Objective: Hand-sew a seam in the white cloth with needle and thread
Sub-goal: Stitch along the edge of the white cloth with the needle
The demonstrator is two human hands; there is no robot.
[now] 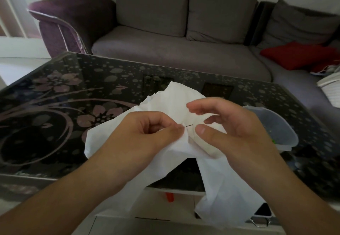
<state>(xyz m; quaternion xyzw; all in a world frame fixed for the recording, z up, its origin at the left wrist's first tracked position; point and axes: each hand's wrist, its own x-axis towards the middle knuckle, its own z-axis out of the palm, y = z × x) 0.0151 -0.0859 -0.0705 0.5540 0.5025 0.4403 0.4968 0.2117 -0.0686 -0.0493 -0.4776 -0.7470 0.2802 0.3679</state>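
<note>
**stitchnewb:** ok so where's everything sitting right now?

**threadhead:** The crumpled thin white cloth (165,106) is lying partly on the dark glass table with the pale flower print (64,95), and a long flap of it is hanging off the near edge. The left hand (147,133) is pinching a small fold of that cloth between thumb and forefinger, fingers curled in tight. A short thin dark needle (189,125) is poking out just to the right of that pinch.

**stitchnewb:** and the other hand?

**threadhead:** The right hand (226,124) is hovering just beside the needle with its fingers loosely spread; the thumb tip is sitting right by the needle's free end, but whether it's actually touching, I can't tell. Cloth is bunching under its palm. Can't make out any thread.

**stitchnewb:** anything else around?

**threadhead:** A translucent plastic tub (276,124) is sitting on the table right behind the right hand. A grey fabric sofa (165,54) with a red cushion (294,54) is standing beyond the table.
</note>
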